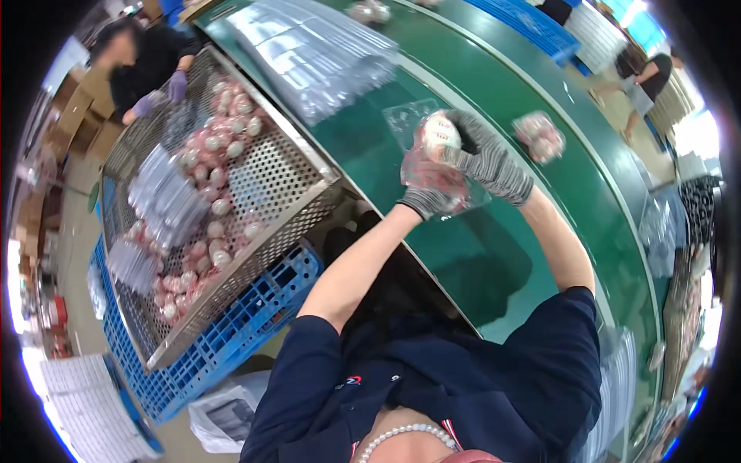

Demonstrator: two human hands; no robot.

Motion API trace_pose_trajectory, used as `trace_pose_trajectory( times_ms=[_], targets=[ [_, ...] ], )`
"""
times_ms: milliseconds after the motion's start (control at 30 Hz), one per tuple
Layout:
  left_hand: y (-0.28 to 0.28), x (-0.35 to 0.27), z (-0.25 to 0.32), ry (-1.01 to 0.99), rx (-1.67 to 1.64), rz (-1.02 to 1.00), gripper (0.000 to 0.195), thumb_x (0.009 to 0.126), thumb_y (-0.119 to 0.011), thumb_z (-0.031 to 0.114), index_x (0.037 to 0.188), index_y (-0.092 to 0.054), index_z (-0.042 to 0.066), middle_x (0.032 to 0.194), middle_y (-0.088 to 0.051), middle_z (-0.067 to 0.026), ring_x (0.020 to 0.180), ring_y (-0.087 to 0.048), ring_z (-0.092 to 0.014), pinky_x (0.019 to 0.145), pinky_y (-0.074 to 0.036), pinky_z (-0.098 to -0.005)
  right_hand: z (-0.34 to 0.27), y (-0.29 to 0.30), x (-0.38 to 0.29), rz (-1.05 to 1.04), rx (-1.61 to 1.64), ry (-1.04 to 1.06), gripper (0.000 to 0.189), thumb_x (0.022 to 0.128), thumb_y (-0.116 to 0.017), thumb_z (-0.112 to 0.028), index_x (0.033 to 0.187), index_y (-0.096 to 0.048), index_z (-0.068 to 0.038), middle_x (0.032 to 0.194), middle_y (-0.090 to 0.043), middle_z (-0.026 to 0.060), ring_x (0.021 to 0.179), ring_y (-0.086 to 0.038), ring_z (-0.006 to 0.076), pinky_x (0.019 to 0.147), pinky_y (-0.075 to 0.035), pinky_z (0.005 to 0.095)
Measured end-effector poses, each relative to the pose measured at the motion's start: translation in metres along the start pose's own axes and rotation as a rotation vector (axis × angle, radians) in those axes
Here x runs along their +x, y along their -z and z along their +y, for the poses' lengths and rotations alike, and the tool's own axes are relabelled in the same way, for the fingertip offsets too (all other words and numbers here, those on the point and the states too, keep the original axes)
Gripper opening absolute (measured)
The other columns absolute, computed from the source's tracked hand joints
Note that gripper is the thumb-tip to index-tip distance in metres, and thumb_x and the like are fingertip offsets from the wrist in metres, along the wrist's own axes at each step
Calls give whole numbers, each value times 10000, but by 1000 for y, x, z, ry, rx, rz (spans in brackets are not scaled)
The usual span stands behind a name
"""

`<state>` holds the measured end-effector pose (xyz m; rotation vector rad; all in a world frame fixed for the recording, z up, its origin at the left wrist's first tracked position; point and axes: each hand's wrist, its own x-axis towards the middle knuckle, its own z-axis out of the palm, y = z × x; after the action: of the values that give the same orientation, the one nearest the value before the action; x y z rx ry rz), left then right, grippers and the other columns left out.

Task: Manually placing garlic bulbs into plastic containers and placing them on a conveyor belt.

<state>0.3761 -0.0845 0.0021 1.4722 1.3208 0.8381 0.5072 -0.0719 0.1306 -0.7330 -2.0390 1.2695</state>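
Note:
My left hand (434,194), in a grey knitted glove, holds a clear plastic clamshell pack (411,118) from below, with balls in reddish film in it. My right hand (489,156), gloved alike, grips a white ball (441,132) with red marks at the pack's upper part. Both hands are over the green work surface. Right of them, a filled clear pack of balls (539,137) lies on the green belt. Beyond the hands lies a stack of clear plastic trays (315,55). Part of the left hand is hidden by the pack.
At left, a perforated metal bin (278,179) holds many wrapped balls (211,144) and nested clear trays (168,197), above a blue plastic pallet (231,335). A co-worker's gloved hands (178,87) reach over its far edge. More clear trays (613,388) are at my right side.

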Motion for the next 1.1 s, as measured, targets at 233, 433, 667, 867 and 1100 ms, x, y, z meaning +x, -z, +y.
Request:
trace_pose_trajectory(
  times_ms=[233,433,667,867,1100],
  targets=[
    [0,-4,30,-552,468,470,310,771,-706,239,1062,-663,144,1035,-654,-80,1002,-597,-294,940,-414,-419,31,49,-66,220,275,-288,533,791,-779,-282,1189,-545,-15,1037,-642,47,917,-622,150,802,-536,309],
    [1,-15,9,-566,477,506,307,805,-671,210,1100,-641,130,1028,-642,-86,980,-582,-310,893,-424,-417,88,-27,-59,648,-650,10,547,787,-658,-337,1182,-498,6,1090,-573,231,1004,-574,407,855,-500,453],
    [0,-12,10,-483,399,373,473,678,-697,64,1141,-628,122,1090,-632,-99,1032,-567,-310,967,-409,-402,51,-35,-82,588,-805,469,552,850,-622,-151,1337,-420,14,1254,-506,269,1082,-546,428,919,-488,458],
    [-3,0,9,-476,381,397,466,676,-709,130,1134,-625,134,1079,-642,-88,1038,-577,-300,952,-414,-394,32,-27,-100,484,-804,320,360,852,-607,-140,1192,-565,-31,1154,-598,202,1033,-593,366,903,-500,443],
    [1,1,-4,-530,474,453,488,654,-756,189,1125,-632,152,1044,-640,-72,1009,-588,-277,923,-422,-393,-8,13,-73,59,-511,-27,688,732,-790,-354,1301,-533,-64,1069,-639,181,957,-631,317,894,-502,389]
  ],
)
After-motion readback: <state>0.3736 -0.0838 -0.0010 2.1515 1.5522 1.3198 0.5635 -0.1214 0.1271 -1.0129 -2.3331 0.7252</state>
